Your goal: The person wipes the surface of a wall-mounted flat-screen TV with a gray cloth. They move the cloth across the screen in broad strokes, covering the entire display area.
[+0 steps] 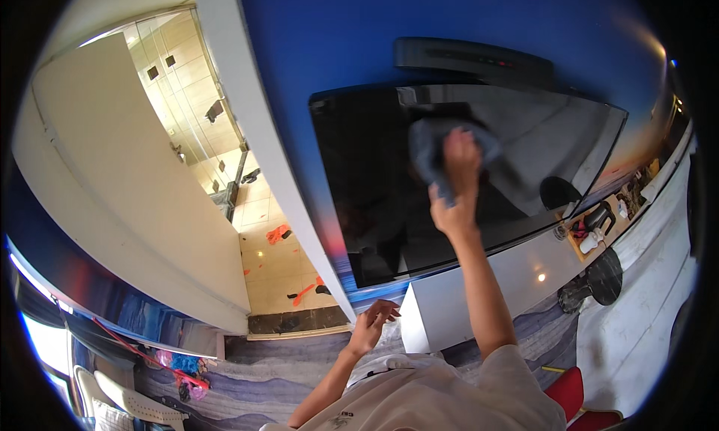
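Observation:
My right hand (462,178) is raised to a wall-mounted flat-screen television (371,206), pressing a grey-blue cloth (427,144) against its dark glass. Both the hand and the cloth are blurred. The cloth bunches around my fingers and hangs down past the thumb. Lower down, my left hand (372,325) hovers with loosely curled fingers and nothing in it. It is nearest to the left end of a white cabinet (444,313) below the television. Reflections of the room show in the screen.
A dark device (472,59) is mounted above the television. On the cabinet's right end stand a wooden tray (573,245), a dark kettle (600,217) and a white cup (591,242). A white door (129,167) opens on a tiled bathroom floor (269,285) with orange items. A red chair (567,394) stands behind right.

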